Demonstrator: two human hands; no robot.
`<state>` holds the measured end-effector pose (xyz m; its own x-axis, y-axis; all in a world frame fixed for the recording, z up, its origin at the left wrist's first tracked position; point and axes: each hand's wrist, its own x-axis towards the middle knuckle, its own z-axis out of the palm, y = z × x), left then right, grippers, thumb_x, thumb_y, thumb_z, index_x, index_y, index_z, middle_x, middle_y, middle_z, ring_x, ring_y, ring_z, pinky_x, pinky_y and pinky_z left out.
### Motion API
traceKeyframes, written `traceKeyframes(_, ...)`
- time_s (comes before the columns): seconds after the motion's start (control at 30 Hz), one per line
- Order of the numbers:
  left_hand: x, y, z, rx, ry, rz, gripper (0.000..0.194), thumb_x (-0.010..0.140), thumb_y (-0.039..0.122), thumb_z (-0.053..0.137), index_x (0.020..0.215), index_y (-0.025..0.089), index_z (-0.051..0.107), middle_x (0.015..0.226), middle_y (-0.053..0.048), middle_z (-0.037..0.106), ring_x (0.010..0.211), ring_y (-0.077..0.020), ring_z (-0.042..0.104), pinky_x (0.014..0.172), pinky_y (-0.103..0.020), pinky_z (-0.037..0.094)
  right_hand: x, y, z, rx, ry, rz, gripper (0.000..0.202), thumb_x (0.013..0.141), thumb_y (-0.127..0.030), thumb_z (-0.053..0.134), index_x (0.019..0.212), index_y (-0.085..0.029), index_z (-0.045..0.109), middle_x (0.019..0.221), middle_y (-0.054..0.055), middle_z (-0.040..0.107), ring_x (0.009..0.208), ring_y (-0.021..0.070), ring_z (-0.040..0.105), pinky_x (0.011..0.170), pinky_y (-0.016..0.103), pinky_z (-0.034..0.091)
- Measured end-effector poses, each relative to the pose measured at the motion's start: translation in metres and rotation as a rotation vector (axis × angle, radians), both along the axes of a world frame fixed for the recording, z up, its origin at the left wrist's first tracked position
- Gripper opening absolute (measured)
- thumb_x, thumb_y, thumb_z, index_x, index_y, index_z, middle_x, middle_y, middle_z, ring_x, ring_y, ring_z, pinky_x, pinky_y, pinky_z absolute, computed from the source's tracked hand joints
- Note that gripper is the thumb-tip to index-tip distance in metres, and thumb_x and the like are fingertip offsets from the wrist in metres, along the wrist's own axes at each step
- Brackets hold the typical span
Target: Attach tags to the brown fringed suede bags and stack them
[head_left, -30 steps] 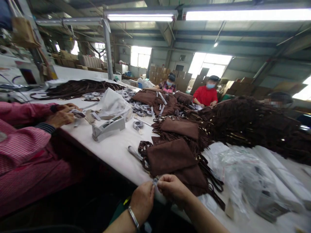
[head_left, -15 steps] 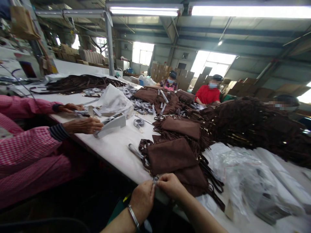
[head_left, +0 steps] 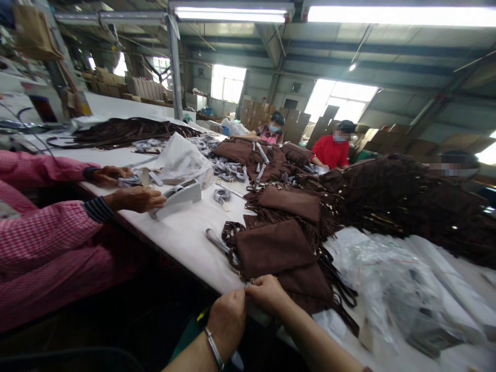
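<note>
Brown bag (head_left: 275, 248) just beyond left hand (head_left: 228, 316) and right hand (head_left: 268, 295), both pinched closed, contents hidden, clear plastic (head_left: 377, 266) rightward.

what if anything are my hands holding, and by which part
Your left hand and right hand pinch a small piece near the brown bag; they cover most of it, so which part cannot be told.

Holds left hand (head_left: 228, 318) curled, its back upward, touching right hand (head_left: 267, 295) at the fingertips. Bends right fingers inward into a pinch. Slants left forearm (head_left: 194, 360) back leftward from its hand, right forearm (head_left: 321, 338) back rightward.
</note>
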<state>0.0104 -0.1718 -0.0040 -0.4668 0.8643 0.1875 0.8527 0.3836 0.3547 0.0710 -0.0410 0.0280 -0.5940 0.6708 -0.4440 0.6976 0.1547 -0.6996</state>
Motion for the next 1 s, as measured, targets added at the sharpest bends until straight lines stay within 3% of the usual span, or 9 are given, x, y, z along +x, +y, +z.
traceKeyframes(0.23,-0.01,0.001,0.029,-0.015,-0.287,0.071,0.032,0.093,0.024,0.036,0.071,0.017,0.059,0.069,-0.008,0.066,0.067,-0.0194,0.063,0.06,-0.03,0.037,0.014,-0.002,0.019,-0.139,0.094,0.058,0.02,0.068,-0.011,0.059,0.048,-0.016,0.06,0.035,-0.007,0.043,0.032,0.0063,0.034,0.034,0.02,0.022)
traceKeyframes(0.33,-0.013,0.005,0.034,0.022,-0.721,0.141,0.031,0.089,0.027,0.04,0.062,0.018,0.052,0.056,-0.001,0.057,0.052,-0.0135,0.052,0.053,-0.027,0.033,0.022,-0.006,0.018,-0.2,0.126,0.027,0.017,0.069,-0.013,0.059,0.052,-0.015,0.063,0.035,-0.007,0.042,0.032,0.0058,0.033,0.034,0.019,0.023)
traceKeyframes(0.47,-0.008,0.01,0.036,0.037,-1.282,0.281,0.028,0.086,0.039,0.04,0.068,0.019,0.048,0.05,0.007,0.044,0.037,-0.0069,0.032,0.041,-0.021,0.024,0.027,-0.011,0.013,-0.294,0.159,-0.016,0.016,0.072,-0.02,0.057,0.057,-0.016,0.062,0.036,-0.007,0.043,0.031,0.0071,0.035,0.033,0.018,0.028)
traceKeyframes(0.53,-0.005,0.01,0.039,0.072,-1.472,0.296,0.027,0.083,0.044,0.046,0.072,0.018,0.049,0.052,0.009,0.042,0.037,-0.0043,0.029,0.039,-0.017,0.021,0.028,-0.013,0.012,-0.328,0.18,-0.03,0.015,0.073,-0.023,0.057,0.06,-0.016,0.062,0.037,-0.007,0.043,0.031,0.0069,0.035,0.032,0.018,0.029)
traceKeyframes(0.63,-0.004,0.01,0.047,0.116,-1.808,0.373,0.022,0.08,0.038,0.054,0.075,0.016,0.05,0.054,0.01,0.04,0.037,-0.001,0.028,0.039,-0.012,0.018,0.027,-0.016,0.013,-0.342,0.201,-0.067,0.011,0.072,-0.024,0.06,0.065,-0.016,0.062,0.039,-0.007,0.045,0.033,0.0071,0.038,0.032,0.017,0.031)
traceKeyframes(0.9,-0.004,0.009,0.054,0.057,-1.936,0.442,0.019,0.085,0.031,0.049,0.072,0.017,0.048,0.053,0.01,0.034,0.035,-0.0011,0.026,0.037,-0.011,0.016,0.019,-0.019,0.009,-0.228,0.121,-0.032,0.009,0.073,-0.019,0.055,0.069,-0.017,0.063,0.045,-0.005,0.055,0.033,0.0091,0.047,0.031,0.017,0.031)
traceKeyframes(1.0,0.002,0.007,0.053,0.073,-1.76,0.423,0.025,0.087,0.038,0.046,0.075,0.017,0.051,0.052,0.009,0.039,0.035,-0.0026,0.026,0.037,-0.014,0.016,0.016,-0.016,0.007,-0.125,0.098,0.036,0.012,0.073,-0.019,0.055,0.068,-0.017,0.065,0.049,-0.003,0.058,0.037,0.0102,0.05,0.035,0.018,0.03)
